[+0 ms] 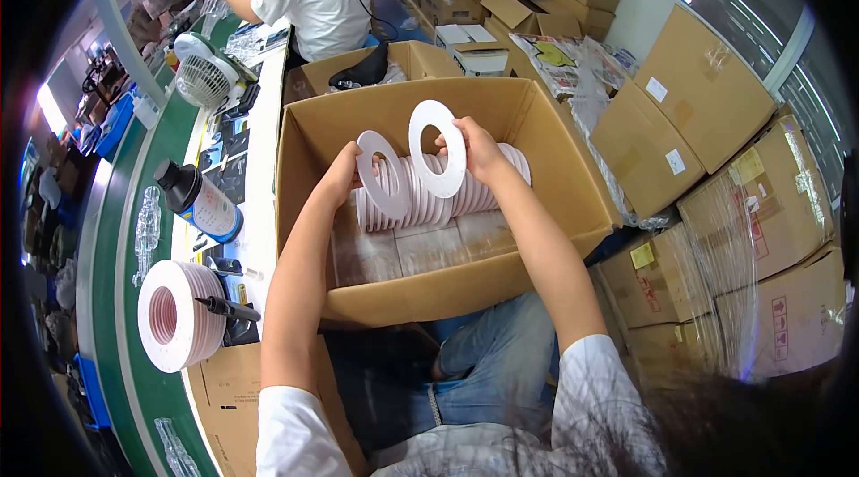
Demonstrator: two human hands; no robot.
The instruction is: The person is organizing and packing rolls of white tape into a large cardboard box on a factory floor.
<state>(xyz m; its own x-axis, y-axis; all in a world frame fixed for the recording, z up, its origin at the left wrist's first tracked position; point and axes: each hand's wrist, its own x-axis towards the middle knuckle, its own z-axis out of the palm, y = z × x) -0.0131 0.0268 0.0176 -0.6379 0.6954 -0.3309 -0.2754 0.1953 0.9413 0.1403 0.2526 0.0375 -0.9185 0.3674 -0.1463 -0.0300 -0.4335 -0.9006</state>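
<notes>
Bench (161, 396): green top, white strip along the carton side. On it: fan (204, 79), dark-capped bottle (204, 204), ring stack (185, 316), clear parts (148, 235) in separate groups. Carton (420, 300): shiny layer (394, 255) at bottom; white rings (474, 198) rest on it, on edge, in a row.

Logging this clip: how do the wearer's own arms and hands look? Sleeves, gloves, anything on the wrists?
The left sleeve and right sleeve are white and short, with plain hems. Below them, the left forearm and right forearm are bare. The left hand and right hand wear no gloves. No watch, bracelet or cable shows.
</notes>
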